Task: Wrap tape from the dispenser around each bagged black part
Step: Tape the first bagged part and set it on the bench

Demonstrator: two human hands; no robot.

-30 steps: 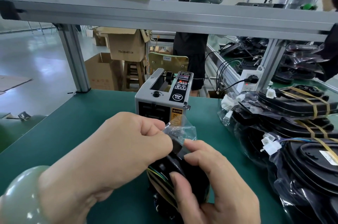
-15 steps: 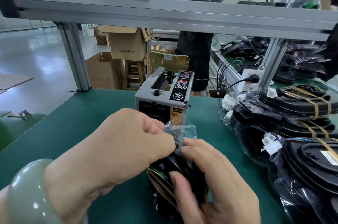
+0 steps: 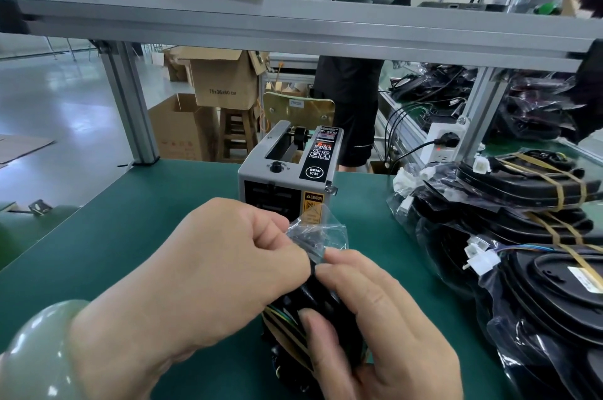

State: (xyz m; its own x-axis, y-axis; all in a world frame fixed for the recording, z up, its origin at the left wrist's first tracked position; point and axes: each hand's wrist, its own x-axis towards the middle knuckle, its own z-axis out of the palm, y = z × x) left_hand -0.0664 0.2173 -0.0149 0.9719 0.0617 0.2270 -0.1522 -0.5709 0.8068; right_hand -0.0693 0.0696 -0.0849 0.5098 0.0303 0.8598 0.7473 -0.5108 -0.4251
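- My left hand [image 3: 228, 269]: fingers curled into a loose fist, thumb and forefinger pinching the crumpled neck of the clear plastic bag [image 3: 315, 230].
- My right hand [image 3: 375, 331]: fingers and thumb curled round the black moulded plastic part [image 3: 323, 301] inside that bag. Thumb pressed its near face, and the index tip sat at the bag neck against the left-hand fingers.
- The part was between both hands over the green desk mat [image 3: 130, 220], by the desk's near edge. It was just in front of the grey box-shaped tape dispenser [image 3: 287, 177]. Couldn't tell whether it touched the desk.
- Tan tape bands [image 3: 287, 334] crossed the part's left side.
- The dispenser stood mid-desk, its yellow caution label partly behind the bag top.
- A heap of bagged black parts bound with tan tape [image 3: 522, 204] lay along the desk's right edge, white connectors [image 3: 481, 261] sticking out.
- There was a pale green bangle [image 3: 39, 350] on my left wrist.
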